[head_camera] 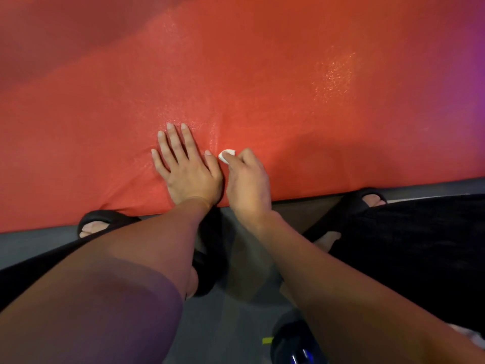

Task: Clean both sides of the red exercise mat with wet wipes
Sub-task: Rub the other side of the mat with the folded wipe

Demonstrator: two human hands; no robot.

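- Head view: red mat filled the upper frame, spread flat over grey floor, near edge running from lower left up toward the right.
- Showed a fine grainy texture, with glistening damp patches just beyond the fingertips and farther to the right.
- Lay darker and shadowed toward the far upper-left corner; tinged purple at the right border.
- Left hand rested palm down on the mat near its near edge, fingers straight and spread, holding nothing.
- Right hand sat just beside it, almost touching, fingers curled and pinching a small white wipe against the mat.
- Showed only a folded corner of the wipe past the fingertips; rest hidden in the grip.
- Both forearms bare, reaching in from the bottom of the frame.
- Black slide sandals on both feet, toes just at the mat's edge: left sandal, right sandal.
- Black fabric covered the lower right.
- Dark round object with a blue glint sat at the bottom edge; could not tell what it was.
- Small yellow mark on the floor beside it.
- Lit dimly, with red and purple casts.
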